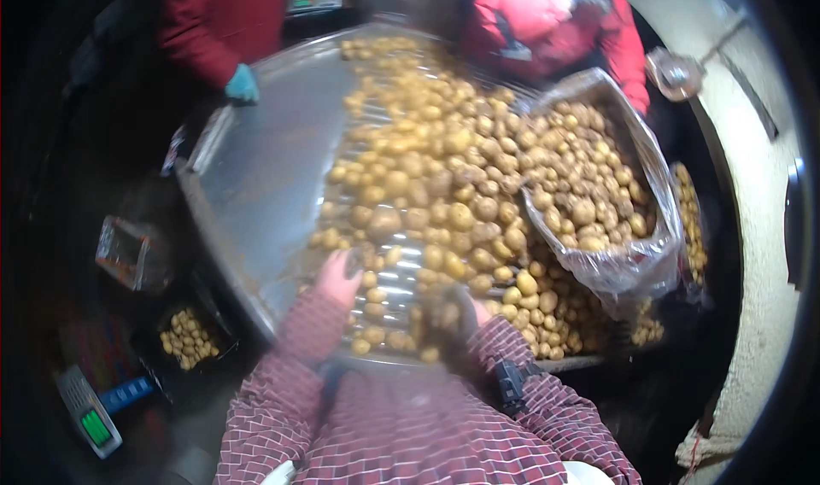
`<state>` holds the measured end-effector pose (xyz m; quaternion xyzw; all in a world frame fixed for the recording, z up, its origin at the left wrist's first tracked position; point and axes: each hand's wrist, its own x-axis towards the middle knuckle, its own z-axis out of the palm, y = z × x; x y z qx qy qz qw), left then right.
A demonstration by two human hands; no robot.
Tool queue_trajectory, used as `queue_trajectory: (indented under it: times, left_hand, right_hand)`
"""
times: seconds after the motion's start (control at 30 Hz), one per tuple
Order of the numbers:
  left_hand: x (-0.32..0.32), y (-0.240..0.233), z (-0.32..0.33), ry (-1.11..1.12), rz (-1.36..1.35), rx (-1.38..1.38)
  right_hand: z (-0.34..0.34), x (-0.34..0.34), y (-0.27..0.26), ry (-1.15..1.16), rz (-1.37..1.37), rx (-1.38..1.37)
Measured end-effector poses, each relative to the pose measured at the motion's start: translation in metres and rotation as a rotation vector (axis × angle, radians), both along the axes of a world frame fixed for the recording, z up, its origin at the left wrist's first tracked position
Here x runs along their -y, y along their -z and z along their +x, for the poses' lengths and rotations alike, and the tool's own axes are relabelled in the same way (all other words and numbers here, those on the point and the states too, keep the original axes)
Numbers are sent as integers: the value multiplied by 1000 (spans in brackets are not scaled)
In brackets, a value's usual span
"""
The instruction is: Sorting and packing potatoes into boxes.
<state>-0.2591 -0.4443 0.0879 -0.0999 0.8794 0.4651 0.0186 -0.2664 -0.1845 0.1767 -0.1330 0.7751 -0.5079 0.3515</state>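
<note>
My left hand (338,279) is over the near left edge of a heap of potatoes (461,216), beside the bare metal of the sorting table (269,158). A dark patch lies at its fingertips; I cannot tell whether it is a potato or part of a glove. Blurred by motion, my right hand (471,312) is low among the potatoes at the table's near edge. Something brown and dark is at its fingers, too smeared to tell if it is held. Between both hands, shiny metal bars (400,273) show with a few potatoes on them.
On the right, a plastic-lined crate (666,241) full of potatoes tilts onto the table. Two people in red jackets stand across; one has a teal glove (242,85). At lower left are a bag of potatoes (189,339) and a scale with a green-lit display (96,426).
</note>
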Motion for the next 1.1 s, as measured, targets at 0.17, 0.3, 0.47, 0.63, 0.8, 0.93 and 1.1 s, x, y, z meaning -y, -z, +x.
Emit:
queue_trajectory:
  times: [0.17,0.3,0.47,0.63,0.8,0.93,1.1]
  left_hand:
    - [-40,-27,-48,230,-469,341]
    - [-17,-18,-50,212,-286,235]
    - [-9,-30,-36,260,413,298]
    - [-34,-43,-55,395,-229,-227]
    - [-30,3,-109,527,-686,-289]
    - [-28,-12,-114,353,-134,-204]
    - [-38,-47,-81,266,718,-56]
  right_hand:
    - [1,-5,21,754,-957,882]
    - [-21,12,-26,639,-550,758]
    - [-34,22,11,798,-527,1214]
    - [-15,20,34,242,-501,444]
    - [-22,27,-50,508,-179,876]
    - [4,7,-1,668,-888,862]
    - [14,-9,27,767,-957,1089]
